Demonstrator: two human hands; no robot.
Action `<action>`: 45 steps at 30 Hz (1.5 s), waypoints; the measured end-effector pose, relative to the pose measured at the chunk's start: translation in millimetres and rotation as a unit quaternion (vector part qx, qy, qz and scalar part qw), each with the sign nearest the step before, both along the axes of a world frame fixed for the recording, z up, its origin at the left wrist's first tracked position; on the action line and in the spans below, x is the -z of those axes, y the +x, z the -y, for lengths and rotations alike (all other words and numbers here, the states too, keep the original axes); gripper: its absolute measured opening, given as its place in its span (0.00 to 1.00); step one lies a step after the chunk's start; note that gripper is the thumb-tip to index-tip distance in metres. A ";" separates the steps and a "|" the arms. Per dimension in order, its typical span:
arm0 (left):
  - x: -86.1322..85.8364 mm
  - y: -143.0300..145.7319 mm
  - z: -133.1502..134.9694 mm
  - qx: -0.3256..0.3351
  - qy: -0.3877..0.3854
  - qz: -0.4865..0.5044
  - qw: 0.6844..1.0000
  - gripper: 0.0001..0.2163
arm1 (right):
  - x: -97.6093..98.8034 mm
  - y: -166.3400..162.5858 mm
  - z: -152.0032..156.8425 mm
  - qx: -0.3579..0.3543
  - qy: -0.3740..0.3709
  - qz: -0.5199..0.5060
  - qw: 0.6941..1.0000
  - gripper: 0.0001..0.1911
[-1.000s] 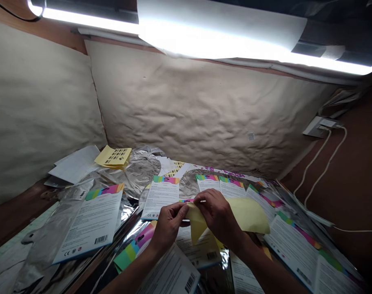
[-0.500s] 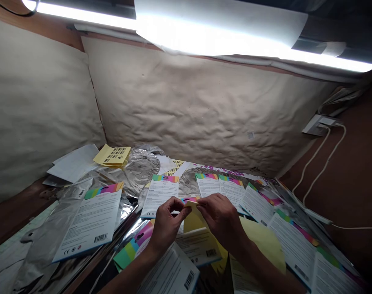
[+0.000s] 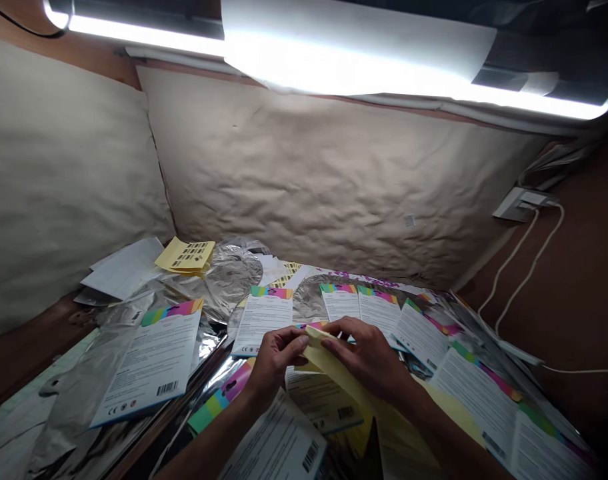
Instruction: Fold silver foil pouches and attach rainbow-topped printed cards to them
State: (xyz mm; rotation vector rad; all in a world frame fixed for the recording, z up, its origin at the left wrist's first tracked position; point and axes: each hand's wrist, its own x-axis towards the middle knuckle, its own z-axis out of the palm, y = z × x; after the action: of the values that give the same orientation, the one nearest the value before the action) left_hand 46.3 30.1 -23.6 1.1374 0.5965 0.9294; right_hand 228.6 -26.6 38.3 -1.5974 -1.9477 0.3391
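Note:
Both hands meet at the middle of the desk, pinching the top corner of a pale yellow sheet. My left hand grips that corner from the left with thumb and fingers closed. My right hand holds it from the right, fingers curled over the edge. The yellow sheet trails down and to the right under my right forearm. Beneath the hands lie white printed cards with rainbow-striped tops on silver foil packets.
More striped cards lie at the left and along the right side. A yellow label sheet and white papers sit at the back left. White cables run from a wall socket. Crumpled beige paper lines the walls.
The yellow sheet has swung from spread out to the right down to a low slant under my right arm. Both hands stay pinched on its top corner, shifted slightly.

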 end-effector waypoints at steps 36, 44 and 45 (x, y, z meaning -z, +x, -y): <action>4.3 4.3 11.4 -0.080 0.105 -0.112 0.985 0.12 | 15.5 -18.6 -0.9 -0.018 0.123 0.001 0.992 0.07; 6.2 6.3 9.4 -0.062 0.041 -0.122 0.990 0.11 | -1.2 55.6 -45.3 0.071 0.009 -0.209 0.975 0.16; 7.5 6.6 9.0 -0.058 0.036 -0.126 0.990 0.11 | 0.4 73.4 -58.6 0.095 0.011 -0.206 0.974 0.18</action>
State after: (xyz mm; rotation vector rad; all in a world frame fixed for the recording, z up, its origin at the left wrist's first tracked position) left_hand 52.9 21.1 -31.0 1.3073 0.8477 0.9170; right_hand 302.0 32.0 37.8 -1.5408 -1.4698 0.5205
